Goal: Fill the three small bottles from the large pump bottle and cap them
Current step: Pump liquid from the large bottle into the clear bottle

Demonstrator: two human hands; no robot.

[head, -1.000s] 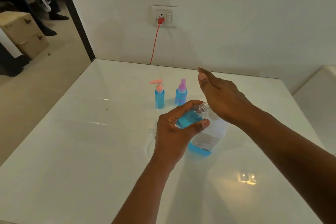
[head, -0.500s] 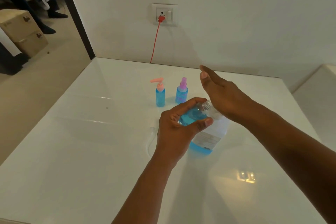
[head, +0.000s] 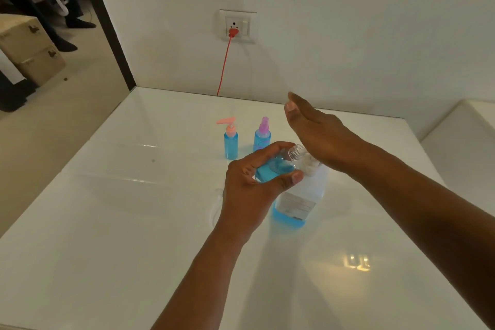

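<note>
Left hand (head: pixel 250 190) wrapped round third small bottle (head: pixel 277 166), uncapped, tilted, threaded neck up against pump nozzle. Right hand (head: pixel 318 136) flat, fingers straight, heel of palm pressing down on pump head (head: pixel 310 165) of large pump bottle (head: pixel 300 201). Small bottle roughly half full of blue liquid. Nozzle-to-neck alignment hidden under the palm, probably lined up, can't confirm.

Risks:
- Narrow neck: slight drift of left hand, and stroke squirts onto white table (head: pixel 134 222).
- Tilt plus rising level: overflow at the mouth if pumping runs long.
- Large bottle nearly drained, blue only at base: sputter and splash likely.
- Off-centre palm push could tip large bottle.

Behind, well apart from the hands: pink-pump bottle (head: pixel 231 139) and pink-sprayer bottle (head: pixel 262 134), both filled, capped, upright. Cap for the third not visible.
</note>
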